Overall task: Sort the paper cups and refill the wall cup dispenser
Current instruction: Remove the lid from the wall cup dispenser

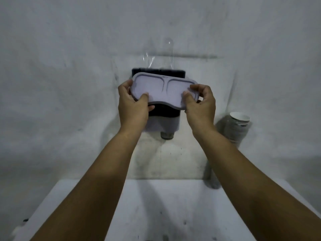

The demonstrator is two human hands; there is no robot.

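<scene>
The wall cup dispenser [163, 117] hangs on the white wall, dark above and pale grey below, with a cup rim showing at its bottom outlet [167, 135]. Its pale grey lid [163, 89], with two recessed panels, is tilted just over the dispenser's top. My left hand [134, 103] grips the lid's left end, thumb on top. My right hand [199, 105] pinches the lid's right end. A stack of white paper cups [237, 127] in a clear sleeve stands against the wall to the right of the dispenser.
A white table [165, 209] with dark specks stands below, its far edge against the wall. A clear plastic wrapper [156, 56] hangs on the wall above the dispenser.
</scene>
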